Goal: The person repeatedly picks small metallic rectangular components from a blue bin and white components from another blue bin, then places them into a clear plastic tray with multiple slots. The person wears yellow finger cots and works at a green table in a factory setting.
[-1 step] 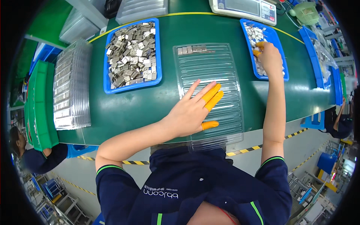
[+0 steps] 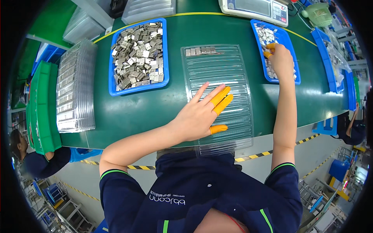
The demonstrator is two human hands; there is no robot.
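Observation:
My left hand (image 2: 200, 116) lies flat with fingers spread on a clear ribbed plastic tray (image 2: 243, 97), holding nothing. Orange-yellow finger cots cover some of its fingers and the thumb. The tray's far slot holds a short row of small grey metal pieces (image 2: 200, 51) with thin ends pointing right. The tray's near end juts over the table edge. At the right, my right hand (image 2: 281, 60) reaches into a blue bin (image 2: 288, 37) of small white and silver parts (image 2: 265, 35). Its cotted thumb and forefinger are drawn together; what they pinch is hidden.
Left of the tray, another blue bin (image 2: 168, 58) holds many small grey metal pieces. Beyond it stand a stack of clear trays (image 2: 75, 89) and a green bin (image 2: 48, 108). A scale (image 2: 252, 9) sits at the far edge. Other people (image 2: 42, 165) work at both sides.

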